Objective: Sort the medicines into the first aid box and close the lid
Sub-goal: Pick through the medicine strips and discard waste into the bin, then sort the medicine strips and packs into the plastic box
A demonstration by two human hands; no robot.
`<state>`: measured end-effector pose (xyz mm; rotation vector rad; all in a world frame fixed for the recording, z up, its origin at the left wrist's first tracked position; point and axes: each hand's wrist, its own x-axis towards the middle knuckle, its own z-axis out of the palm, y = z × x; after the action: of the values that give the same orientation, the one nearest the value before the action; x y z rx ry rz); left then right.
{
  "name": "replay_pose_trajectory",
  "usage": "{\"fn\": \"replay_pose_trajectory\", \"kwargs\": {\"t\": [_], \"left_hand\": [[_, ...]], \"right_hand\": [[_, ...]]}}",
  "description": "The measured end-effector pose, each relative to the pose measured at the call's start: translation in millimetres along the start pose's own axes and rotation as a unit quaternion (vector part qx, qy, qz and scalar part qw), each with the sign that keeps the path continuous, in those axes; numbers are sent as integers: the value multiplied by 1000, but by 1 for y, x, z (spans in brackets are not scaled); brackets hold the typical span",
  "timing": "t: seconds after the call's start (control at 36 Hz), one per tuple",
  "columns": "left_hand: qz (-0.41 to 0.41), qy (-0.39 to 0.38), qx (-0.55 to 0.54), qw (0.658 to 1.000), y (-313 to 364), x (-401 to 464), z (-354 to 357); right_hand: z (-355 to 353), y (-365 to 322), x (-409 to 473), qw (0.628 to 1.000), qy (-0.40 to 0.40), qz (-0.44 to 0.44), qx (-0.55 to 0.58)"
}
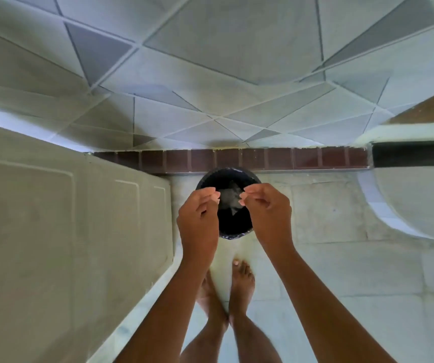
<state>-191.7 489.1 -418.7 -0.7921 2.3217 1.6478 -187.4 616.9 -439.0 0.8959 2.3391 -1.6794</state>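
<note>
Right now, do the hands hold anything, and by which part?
It cannot be told. Both the left hand and right hand pinch their fingertips above the black bin, but nothing shows clearly between them.

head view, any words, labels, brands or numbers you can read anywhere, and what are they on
None: no readable text shows anywhere in this view.
Black bin: no label or print on its rim or its dark lining.
White door at the left: plain panels, no marking.
Tiled wall and brown brick strip: pattern only.
Left hand and right hand: fingers pinched, nothing with print visible in them.
</note>
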Motion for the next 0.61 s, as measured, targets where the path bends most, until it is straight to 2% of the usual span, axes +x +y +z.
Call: {"fn": "replay_pose_trajectory", "kwargs": {"t": [0.22,0.33,0.47,0.61], "left_hand": [[94,-15,-49,994,174,-111,-109],[136,-11,-86,987,235,-165,-165],[166,38,-124,978,272,-223,-233],[186,68,-130,971,268,-256,-305]], "right_hand": [[-80,-179,-111,997,-13,-57,45],[-102,-251,-175,994,-27,-87,62],[-105,-312,-251,984,-42,-151,83],[-85,-351,-316,970,-57,-217,89]]}}
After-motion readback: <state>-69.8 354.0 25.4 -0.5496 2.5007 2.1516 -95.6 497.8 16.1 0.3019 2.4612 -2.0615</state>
